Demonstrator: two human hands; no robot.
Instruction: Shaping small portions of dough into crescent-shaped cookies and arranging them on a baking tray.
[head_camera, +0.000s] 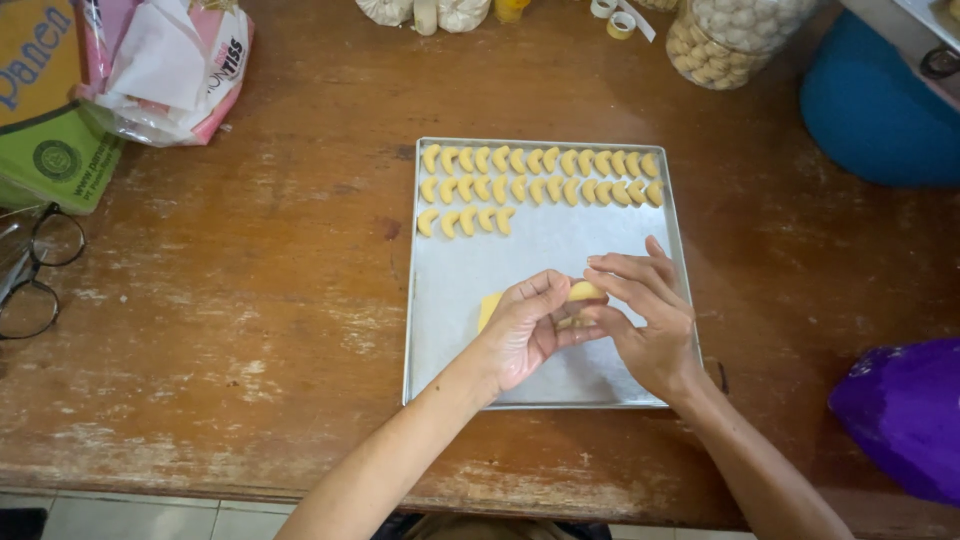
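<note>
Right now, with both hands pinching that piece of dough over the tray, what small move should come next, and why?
Probably set the dough piece down at the end of the short third row. The left hand and right hand hold it together above the tray. Two rows of crescents are full; the third has only four, with bare tray to its right.

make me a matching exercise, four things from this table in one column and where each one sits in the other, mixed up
Things:
1. glasses
2. purple bag
3. dough piece
4. jars

Places:
a. between the fingertips of the left hand and right hand, over the tray
b. left edge of the table
c. top right, behind the tray
d. lower right corner

Pairs: 1-b, 2-d, 3-a, 4-c
</note>
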